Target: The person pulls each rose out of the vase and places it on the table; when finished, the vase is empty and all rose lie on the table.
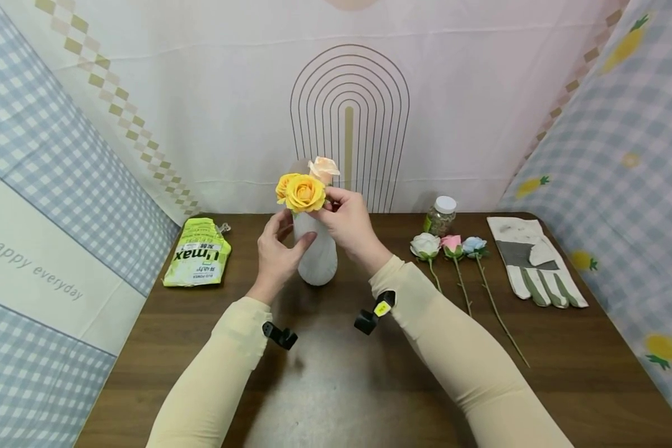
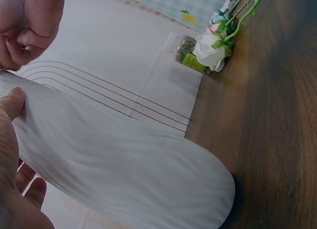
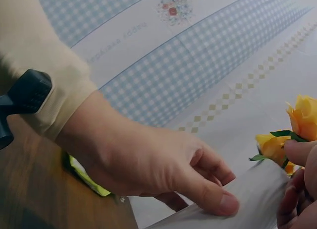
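A tall white vase (image 1: 317, 261) with a rippled surface stands on the table. My left hand (image 1: 280, 252) grips its upper part, thumb on the near side; the left wrist view shows fingers on the vase's other side too. Two yellow roses and a peach rose (image 1: 323, 167) show above the mouth. At the rim, my right hand (image 1: 350, 221) pinches the front yellow rose (image 1: 305, 193) just under its bloom. The other yellow rose (image 3: 272, 147) sits low against the rim in the right wrist view. The stems are hidden in the vase.
On the right of the brown table (image 1: 325, 386) lie a white rose (image 1: 425, 245), a pink rose (image 1: 451, 244) and a blue rose (image 1: 474, 245). Behind them stands a white-capped jar (image 1: 441, 218); a glove (image 1: 532, 258) lies farther right. A green-yellow packet (image 1: 198, 252) is at left.
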`<action>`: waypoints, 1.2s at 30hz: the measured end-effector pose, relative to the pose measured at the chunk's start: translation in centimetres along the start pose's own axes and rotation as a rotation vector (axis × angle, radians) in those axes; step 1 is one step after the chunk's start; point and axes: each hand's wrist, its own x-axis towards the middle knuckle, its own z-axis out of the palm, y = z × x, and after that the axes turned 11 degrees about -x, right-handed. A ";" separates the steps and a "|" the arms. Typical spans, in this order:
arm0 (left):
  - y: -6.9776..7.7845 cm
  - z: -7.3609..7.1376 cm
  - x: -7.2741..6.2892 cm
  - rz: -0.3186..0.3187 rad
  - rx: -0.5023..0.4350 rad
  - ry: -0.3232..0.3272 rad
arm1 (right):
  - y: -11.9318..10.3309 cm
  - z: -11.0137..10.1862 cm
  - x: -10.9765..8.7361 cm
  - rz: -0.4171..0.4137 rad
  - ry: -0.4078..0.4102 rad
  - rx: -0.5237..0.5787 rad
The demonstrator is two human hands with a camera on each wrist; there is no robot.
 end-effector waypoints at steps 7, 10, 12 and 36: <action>0.6 0.1 0.0 -0.010 0.005 0.004 | -0.5 -0.3 0.1 0.016 -0.036 0.092; 2.1 0.4 -0.1 -0.004 -0.010 0.002 | -0.4 -0.3 0.2 0.010 -0.032 0.094; 2.8 0.4 -0.1 -0.006 -0.013 -0.001 | -0.4 -0.3 0.2 0.015 -0.017 0.076; 3.1 0.5 -0.3 0.013 -0.003 -0.007 | 0.2 -2.3 0.6 -0.111 0.166 -0.250</action>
